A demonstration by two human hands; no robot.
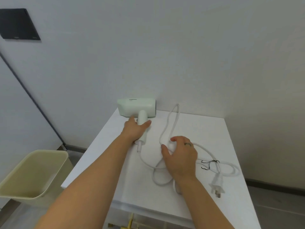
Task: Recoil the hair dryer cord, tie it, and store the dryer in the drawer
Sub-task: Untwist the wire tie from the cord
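A pale green-white hair dryer [137, 107] lies at the far edge of the white cabinet top [198, 129], its barrel against the wall. My left hand [136, 129] grips the dryer's handle. The white cord [171, 119] sprawls in loose loops over the top, one loop reaching up toward the wall. My right hand [179, 156] hovers over the loops in the middle, fingers curved and touching the cord. The plug [217, 185] lies near the front right. A thin black twist tie [209, 163] sits on the cord beside the plug end.
A beige waste bin [33, 174] stands on the floor left of the cabinet. White walls close in behind and to the right. A dark panel [18, 24] hangs on the left wall. Yellow items [130, 223] show below the cabinet's front edge.
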